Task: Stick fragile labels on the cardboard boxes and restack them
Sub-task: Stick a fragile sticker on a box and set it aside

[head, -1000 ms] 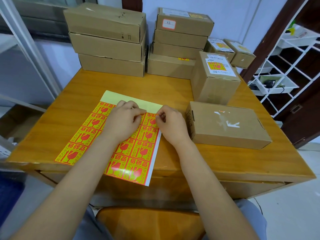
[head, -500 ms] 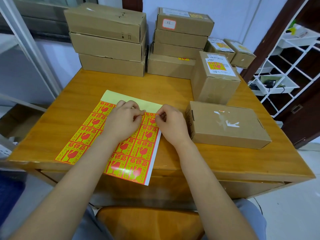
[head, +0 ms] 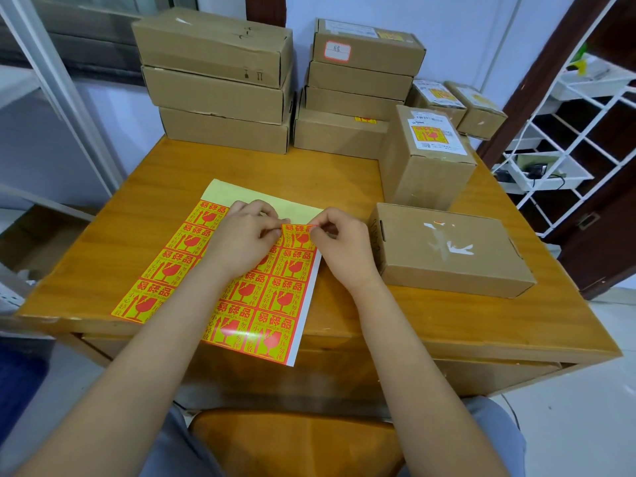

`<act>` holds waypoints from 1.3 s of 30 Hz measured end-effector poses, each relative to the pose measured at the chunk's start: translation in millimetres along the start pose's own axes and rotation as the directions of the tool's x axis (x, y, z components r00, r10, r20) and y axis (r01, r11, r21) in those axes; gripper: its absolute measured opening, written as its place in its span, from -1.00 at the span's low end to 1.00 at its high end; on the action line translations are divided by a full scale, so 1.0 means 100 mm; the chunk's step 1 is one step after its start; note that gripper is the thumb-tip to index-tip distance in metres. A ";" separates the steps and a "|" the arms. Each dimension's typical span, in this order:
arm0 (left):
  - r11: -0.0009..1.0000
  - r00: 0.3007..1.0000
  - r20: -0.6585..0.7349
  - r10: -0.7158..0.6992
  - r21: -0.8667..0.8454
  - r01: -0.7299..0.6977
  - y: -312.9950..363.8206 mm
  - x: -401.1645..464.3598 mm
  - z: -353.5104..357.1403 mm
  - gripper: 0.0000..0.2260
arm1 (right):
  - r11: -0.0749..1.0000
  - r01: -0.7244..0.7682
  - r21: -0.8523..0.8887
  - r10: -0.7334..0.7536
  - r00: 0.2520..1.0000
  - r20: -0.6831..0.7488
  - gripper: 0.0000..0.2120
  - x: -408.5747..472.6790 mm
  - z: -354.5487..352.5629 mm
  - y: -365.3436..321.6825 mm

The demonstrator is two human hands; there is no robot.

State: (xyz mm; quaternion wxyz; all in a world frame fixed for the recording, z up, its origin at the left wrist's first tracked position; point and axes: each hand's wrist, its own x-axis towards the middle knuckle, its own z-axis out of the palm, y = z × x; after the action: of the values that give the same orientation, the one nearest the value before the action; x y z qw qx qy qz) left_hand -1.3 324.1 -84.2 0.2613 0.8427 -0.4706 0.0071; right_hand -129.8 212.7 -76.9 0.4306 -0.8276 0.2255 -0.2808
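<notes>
Wooden table [head: 344,173] bears label sheet [head: 261,304], cardboard boxes [head: 447,249].

Left hand [head: 241,237] and right hand [head: 339,244], fingertips pinched, close together

Red-yellow fragile label sheet [head: 220,287] lies flat beside flat cardboard box [head: 447,249].

Counting off the wooden table [head: 130,215]: nine cardboard boxes total, three in the left back stack [head: 220,94], four in the stack next to it [head: 358,87], one tall upright box [head: 426,160] and one flat box [head: 447,249] nearest the front edge. Two more small boxes [head: 461,105] sit just past its far right corner. One label sheet [head: 241,280] lies on it too, with two hands over that.
</notes>
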 end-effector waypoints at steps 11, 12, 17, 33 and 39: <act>0.996 0.996 0.086 -0.002 -0.089 0.010 0.00 -0.04 -0.05 -0.60 | 0.983 -0.130 0.130 0.124 0.991 0.052 -0.88 0.01 -0.01 0.00; 0.997 0.996 0.094 0.002 -0.079 0.006 0.00 -0.04 -0.05 -0.56 | 0.984 -0.130 0.124 0.124 0.991 0.058 -0.88 0.01 -0.01 0.00; 0.999 0.992 0.120 0.030 -0.044 -0.025 -0.01 -0.05 -0.06 -0.48 | 0.992 -0.110 0.070 0.106 0.993 0.051 -0.86 0.03 0.00 0.02; 0.999 0.989 0.141 0.038 -0.041 -0.032 -0.04 -0.03 -0.05 -0.44 | 0.983 -0.106 0.150 0.114 0.992 -0.050 -0.90 0.08 -0.01 0.08; 0.999 0.993 0.114 0.025 -0.027 -0.022 0.00 -0.06 -0.06 -0.44 | 0.984 -0.047 0.169 0.058 0.997 -0.060 -0.94 0.05 -0.01 0.04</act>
State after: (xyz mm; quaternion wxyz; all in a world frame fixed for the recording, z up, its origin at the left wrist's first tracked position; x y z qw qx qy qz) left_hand -3.5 331.5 -80.0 0.2446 0.8328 -0.4947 -0.0442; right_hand -126.9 207.2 -78.4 0.4986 -0.7726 0.2367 -0.3138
